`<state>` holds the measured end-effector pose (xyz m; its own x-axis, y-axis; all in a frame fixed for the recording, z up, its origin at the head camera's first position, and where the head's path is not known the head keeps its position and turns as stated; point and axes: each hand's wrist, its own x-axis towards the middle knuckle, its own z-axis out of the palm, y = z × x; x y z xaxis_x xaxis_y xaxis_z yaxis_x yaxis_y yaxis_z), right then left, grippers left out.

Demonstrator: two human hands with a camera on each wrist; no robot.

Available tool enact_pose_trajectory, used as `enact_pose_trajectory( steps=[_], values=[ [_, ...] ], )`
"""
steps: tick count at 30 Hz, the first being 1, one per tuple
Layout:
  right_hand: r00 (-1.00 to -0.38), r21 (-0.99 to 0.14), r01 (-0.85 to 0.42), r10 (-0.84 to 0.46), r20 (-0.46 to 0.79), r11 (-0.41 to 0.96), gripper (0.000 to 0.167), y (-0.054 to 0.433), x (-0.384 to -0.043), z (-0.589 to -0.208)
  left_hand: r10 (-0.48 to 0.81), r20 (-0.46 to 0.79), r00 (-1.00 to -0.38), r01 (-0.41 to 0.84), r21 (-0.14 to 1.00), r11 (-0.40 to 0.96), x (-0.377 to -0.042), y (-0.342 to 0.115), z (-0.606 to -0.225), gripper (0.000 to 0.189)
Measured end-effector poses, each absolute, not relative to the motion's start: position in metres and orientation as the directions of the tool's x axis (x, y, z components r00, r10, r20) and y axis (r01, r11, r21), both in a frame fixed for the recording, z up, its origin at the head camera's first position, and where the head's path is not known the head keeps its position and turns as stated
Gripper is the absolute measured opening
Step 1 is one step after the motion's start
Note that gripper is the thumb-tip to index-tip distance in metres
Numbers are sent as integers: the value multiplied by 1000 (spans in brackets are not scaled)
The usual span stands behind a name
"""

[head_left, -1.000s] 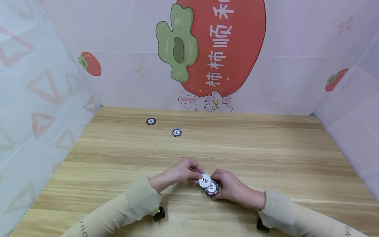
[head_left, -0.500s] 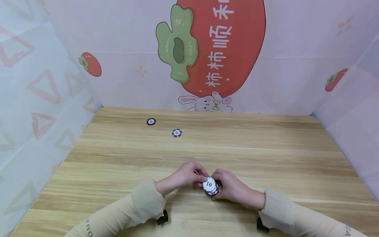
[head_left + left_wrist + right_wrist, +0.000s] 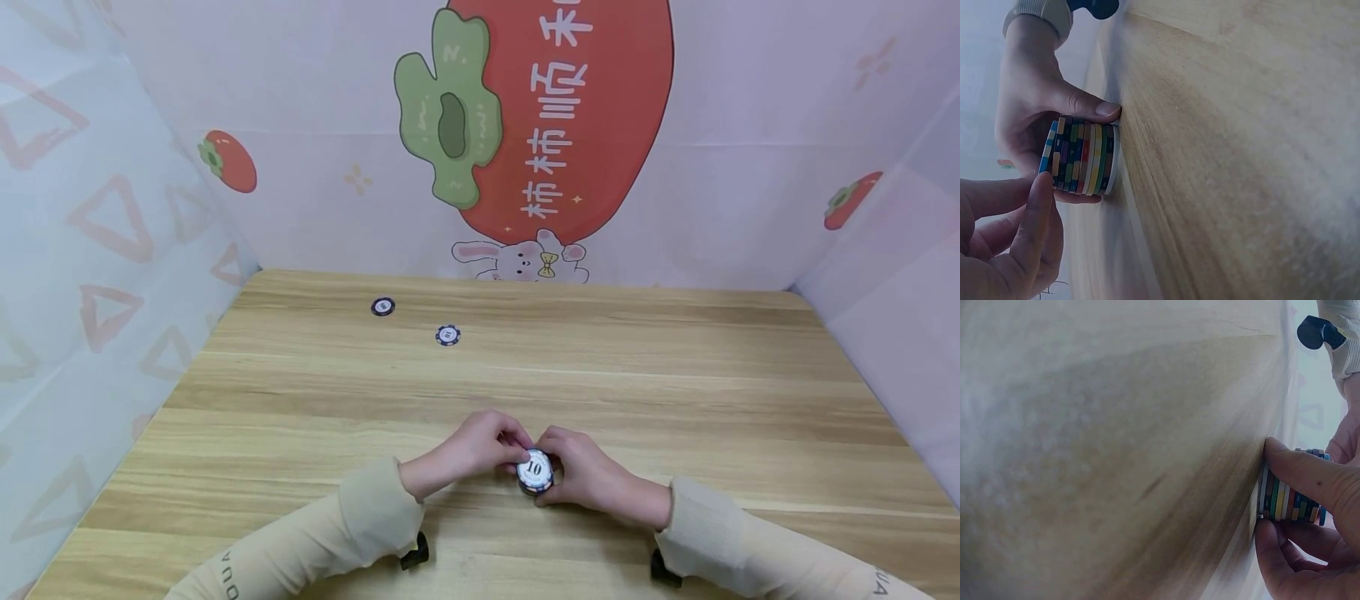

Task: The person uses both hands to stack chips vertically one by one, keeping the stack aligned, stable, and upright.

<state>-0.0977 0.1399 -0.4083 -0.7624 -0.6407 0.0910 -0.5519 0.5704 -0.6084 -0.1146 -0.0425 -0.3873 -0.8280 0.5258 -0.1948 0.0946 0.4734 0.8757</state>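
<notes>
A poker chip stack (image 3: 1088,159) with many-coloured edges stands on the table. My right hand (image 3: 592,473) grips its side, thumb and fingers reaching down to the tabletop in the right wrist view. Pinched by my left hand (image 3: 476,446), a light-blue-edged poker chip (image 3: 1049,145) marked 10 lies over the top of the stack. In the left wrist view this chip is slightly tilted, with one edge against the stack. The head view shows its white face (image 3: 535,473), partly covered by the left thumb.
Two loose poker chips lie farther back on the wooden table (image 3: 675,375): a dark one (image 3: 383,307) at the left and a blue-and-white one (image 3: 447,335) nearer. A printed cloth backdrop (image 3: 337,83) rises behind the table.
My left hand has moved right and slightly down, bringing the pinched chip from the stack's upper left edge to nearly over it. The right hand has stayed in place.
</notes>
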Motion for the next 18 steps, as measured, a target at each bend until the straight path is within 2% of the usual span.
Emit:
enact_pose_trajectory(
  steps=[18],
  values=[
    [-763,-605,-548,-642,80,577,38,140,-98,-407,527,-200,-826,90,876,473,-112,-41,-388,7]
  ],
)
